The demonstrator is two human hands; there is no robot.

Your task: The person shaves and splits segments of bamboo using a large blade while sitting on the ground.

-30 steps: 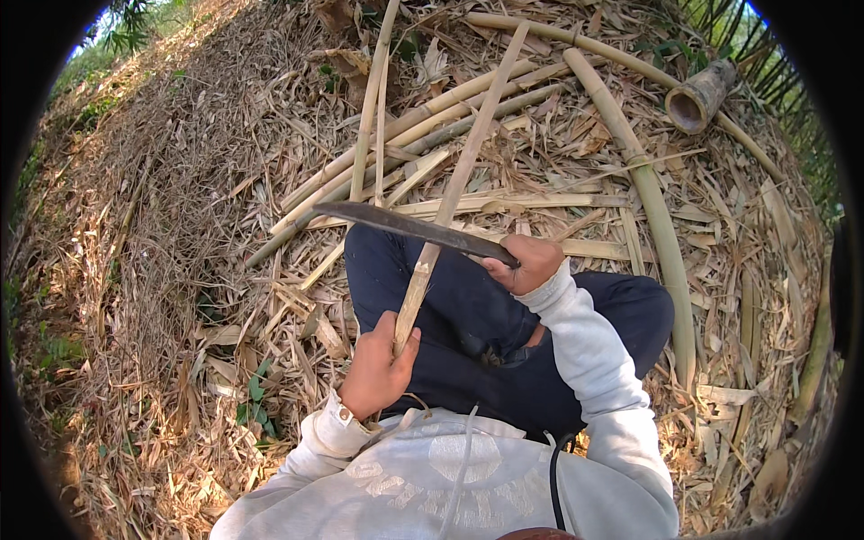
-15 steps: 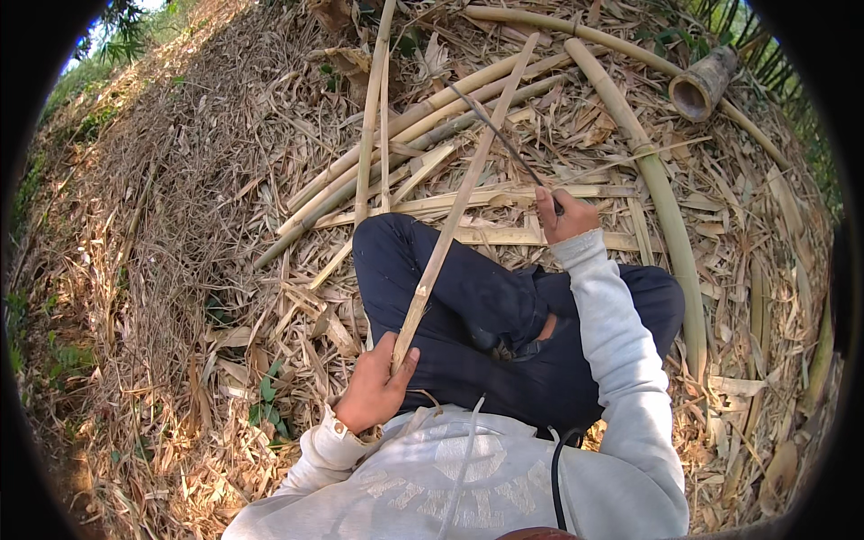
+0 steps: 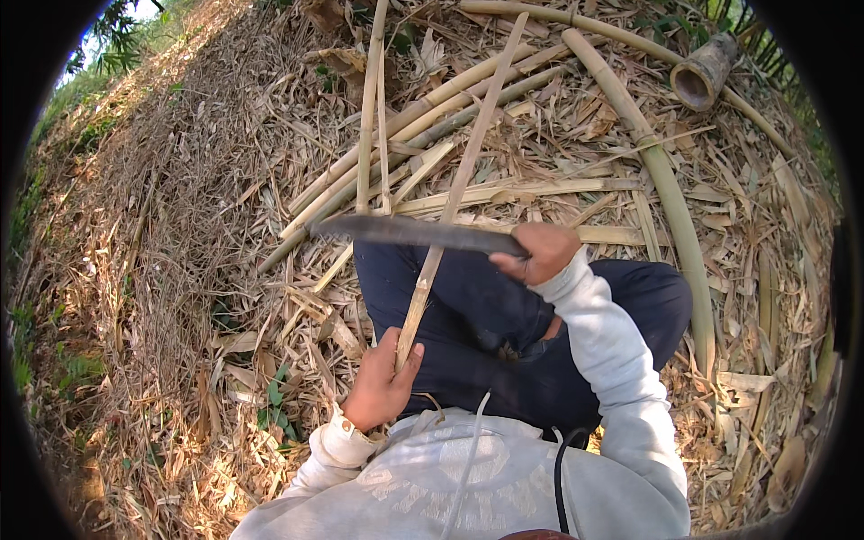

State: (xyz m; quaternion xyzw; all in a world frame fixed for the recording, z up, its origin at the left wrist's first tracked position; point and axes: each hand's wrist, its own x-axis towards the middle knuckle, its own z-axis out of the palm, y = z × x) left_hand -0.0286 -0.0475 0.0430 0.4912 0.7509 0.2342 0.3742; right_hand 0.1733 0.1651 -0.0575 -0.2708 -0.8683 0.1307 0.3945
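Note:
A long, narrow bamboo strip [image 3: 468, 166] slants up and away from my lap. Its near end is gripped in my left hand [image 3: 382, 382], thumb laid along the strip. My right hand [image 3: 545, 251] is closed round the handle of a machete [image 3: 405, 231], and the handle is mostly hidden by the fingers. The dark, broad blade, a little blurred, points left and lies across the strip above my dark-trousered knee [image 3: 387, 270]. Whether the edge touches the strip I cannot tell.
Several bamboo poles [image 3: 432, 99] and split lengths [image 3: 504, 191] lie beyond my crossed legs. A thick curved bamboo pole [image 3: 661, 171] runs down the right side. Farther right rests a short hollow bamboo section [image 3: 697, 81]. Dry leaves and shavings [image 3: 207, 207] cover the sloping ground.
My right hand has turned the machete from pointing up and away to lying leftward across the strip, and has come slightly nearer and left. My left hand keeps its hold on the strip.

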